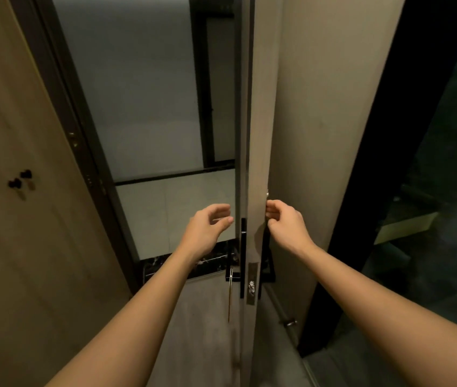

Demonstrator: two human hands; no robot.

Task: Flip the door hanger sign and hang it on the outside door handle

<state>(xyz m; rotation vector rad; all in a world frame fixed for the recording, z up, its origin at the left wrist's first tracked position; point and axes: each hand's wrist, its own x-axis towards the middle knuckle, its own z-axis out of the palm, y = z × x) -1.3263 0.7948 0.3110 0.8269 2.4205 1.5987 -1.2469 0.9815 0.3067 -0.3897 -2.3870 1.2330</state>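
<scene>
While the door hanger sign [230, 296] hangs edge-on from the outside door handle [232, 270] at lower centre, left hand [207, 227] open, right hand [284, 222] curled empty at the door edge [258, 163]; swinging could shake it loose.

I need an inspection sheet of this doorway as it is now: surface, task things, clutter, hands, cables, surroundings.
Surface: pale door edge faces the camera, door ajar; metal latch plate set in it.
Job's things: thin flat door hanger sign, seen edge-on, hangs from the black handle on the door's left face; which face shows cannot be told.
Clutter: nothing seen.
Hands: left hand open, empty, left of the door edge; right hand curled beside the edge's right side, contact unclear.
Cables: nothing seen.
Surroundings: beige panel with two small black knobs at left; dark area at right.
</scene>
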